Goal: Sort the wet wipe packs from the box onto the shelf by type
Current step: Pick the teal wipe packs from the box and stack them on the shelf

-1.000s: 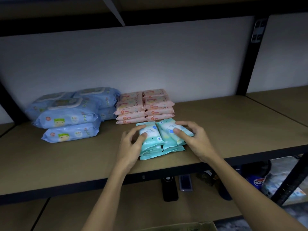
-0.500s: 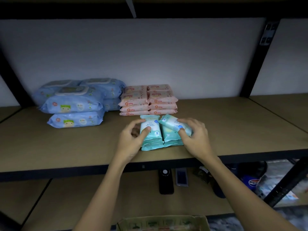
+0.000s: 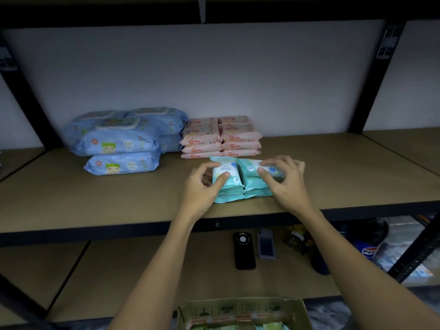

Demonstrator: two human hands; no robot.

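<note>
Two side-by-side stacks of small teal wet wipe packs (image 3: 240, 184) sit near the front of the brown shelf (image 3: 95, 198). My left hand (image 3: 202, 186) pinches the top pack of the left stack. My right hand (image 3: 283, 179) grips the tilted top pack of the right stack. Behind them stand two stacks of pink packs (image 3: 221, 138). Large blue packs (image 3: 121, 141) are piled at the left. The cardboard box (image 3: 242, 310) is at the bottom edge, with green and light packs showing inside.
On the lower shelf lie a black phone (image 3: 244, 251), a second phone (image 3: 267, 244), a dark packet (image 3: 297, 239) and a Pepsi bottle (image 3: 371, 248). Black uprights (image 3: 371, 75) frame the bay. The right half of the brown shelf holds nothing.
The view has tilted down, so the box shows more at the bottom. Both hands stay on the teal stacks, squaring the top packs; the right pack lies flatter than before.
</note>
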